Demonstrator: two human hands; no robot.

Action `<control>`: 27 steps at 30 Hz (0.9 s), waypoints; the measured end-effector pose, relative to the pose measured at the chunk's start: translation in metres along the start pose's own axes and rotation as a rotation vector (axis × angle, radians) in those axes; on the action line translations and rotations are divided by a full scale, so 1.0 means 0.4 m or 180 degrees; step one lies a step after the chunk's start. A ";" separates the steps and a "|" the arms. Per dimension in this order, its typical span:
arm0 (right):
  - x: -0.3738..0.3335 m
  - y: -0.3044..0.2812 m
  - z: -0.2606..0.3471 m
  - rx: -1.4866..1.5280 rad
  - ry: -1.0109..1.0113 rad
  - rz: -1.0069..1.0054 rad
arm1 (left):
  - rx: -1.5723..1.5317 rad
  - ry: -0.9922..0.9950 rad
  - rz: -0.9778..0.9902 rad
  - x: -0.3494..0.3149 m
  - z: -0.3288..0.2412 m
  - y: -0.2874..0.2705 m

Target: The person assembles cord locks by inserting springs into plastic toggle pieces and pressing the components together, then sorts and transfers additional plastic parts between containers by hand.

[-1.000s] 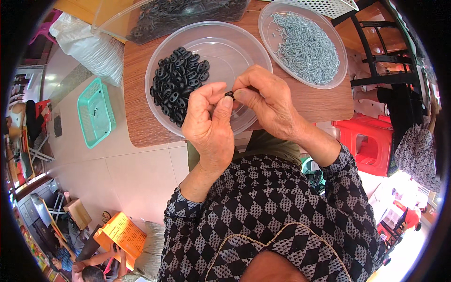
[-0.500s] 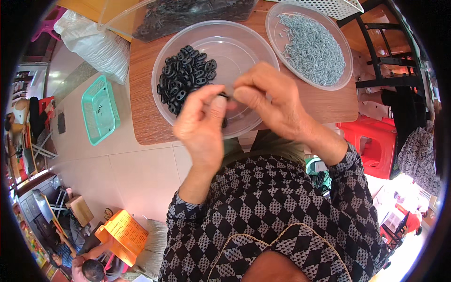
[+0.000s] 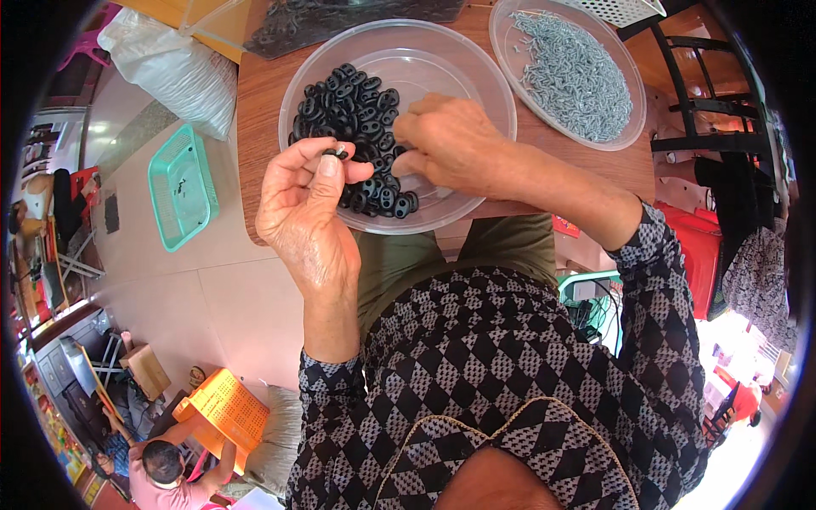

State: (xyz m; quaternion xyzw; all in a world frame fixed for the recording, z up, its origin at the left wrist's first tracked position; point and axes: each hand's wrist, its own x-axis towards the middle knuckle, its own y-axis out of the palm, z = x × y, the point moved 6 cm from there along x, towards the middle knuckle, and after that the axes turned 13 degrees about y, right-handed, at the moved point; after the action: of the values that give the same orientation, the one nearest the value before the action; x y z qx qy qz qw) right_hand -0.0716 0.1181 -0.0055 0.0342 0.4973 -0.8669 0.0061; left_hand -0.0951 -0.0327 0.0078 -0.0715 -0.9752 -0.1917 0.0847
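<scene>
My left hand is raised over the near left rim of a clear round plastic tub. Thumb and fingertips pinch a small black oval piece with a pale, silvery bit on it. Inside the tub lies a heap of black oval pieces, each with two holes. My right hand reaches down into the tub at the right side of this heap, fingers curled and closed at the tips. Whatever its fingertips grip is hidden. Farther right stands a shallow clear tub with many small silvery screws.
A larger clear bin of black pieces stands at the far edge of the wooden table. On the floor at left are a white sack and a green basket. Another person sits by an orange crate.
My hands were together over the tub and have parted. The left moved leftward with the black piece; the right came down to the heap. More of the heap now shows toward the near side.
</scene>
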 end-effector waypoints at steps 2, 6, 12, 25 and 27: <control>0.001 0.010 0.008 -0.0053 -0.0087 -0.0110 | -0.0002 -0.0022 -0.0023 -0.003 -0.002 0.001; -0.007 0.011 0.015 -0.0226 -0.0207 -0.0178 | -0.0067 -0.0043 0.0027 -0.010 0.003 0.006; -0.012 0.006 0.004 -0.0374 -0.0251 -0.0271 | -0.0098 -0.0073 0.0011 -0.008 0.006 0.010; -0.059 -0.081 -0.028 0.1725 0.0281 -0.0450 | -0.0242 -0.0309 0.0062 -0.022 0.020 0.050; -0.073 -0.099 -0.012 0.1719 0.0176 -0.0699 | -0.0278 -0.0380 0.0079 -0.028 0.028 0.063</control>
State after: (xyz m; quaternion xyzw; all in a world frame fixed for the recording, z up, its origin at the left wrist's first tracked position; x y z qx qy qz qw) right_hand -0.0438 0.1415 0.0279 0.0042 0.2492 -0.9621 -0.1106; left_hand -0.0813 -0.0065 0.0045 -0.0985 -0.9682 -0.2284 0.0255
